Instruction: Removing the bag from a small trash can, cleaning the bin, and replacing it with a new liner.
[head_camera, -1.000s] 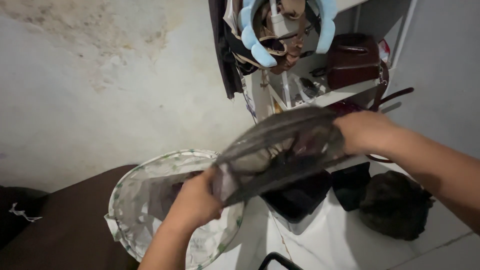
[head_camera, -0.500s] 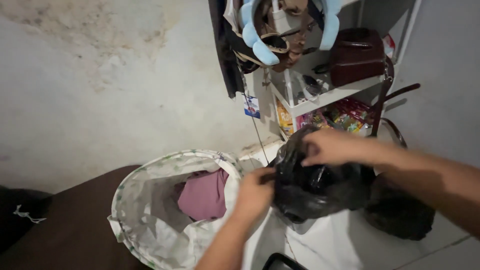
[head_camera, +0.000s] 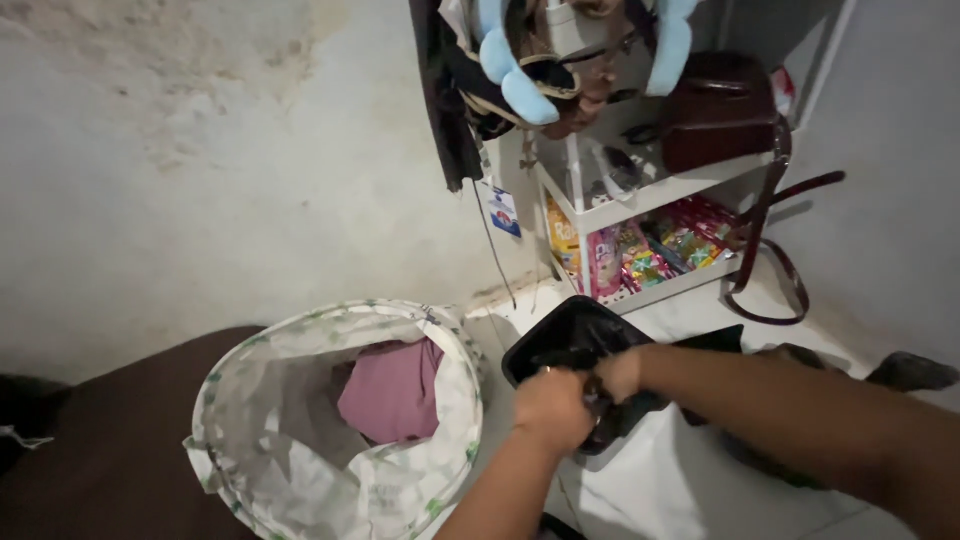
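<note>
Both of my hands grip a black garment (head_camera: 570, 345), bunched up low over the white tiled floor. My left hand (head_camera: 552, 408) clutches its near edge, and my right hand (head_camera: 618, 375) holds it just to the right, the two hands touching. To the left stands a round white mesh laundry hamper (head_camera: 455, 400) with a pale leafy print. A pink-purple cloth (head_camera: 392, 390) lies inside it. The garment hangs beside the hamper's right rim, not over its opening.
A white shelf unit (head_camera: 655, 195) stands at the back right, with colourful packets (head_camera: 660, 250) on its lower shelf and a dark red handbag (head_camera: 720, 110) with a long strap above. Dark clothes and a blue plush thing (head_camera: 520, 85) hang overhead. A dark brown surface (head_camera: 110, 440) lies at left.
The dark garment was held spread wide at chest height; I have gathered it into a bundle and lowered it toward the floor beside the hamper. My view has tilted down.
</note>
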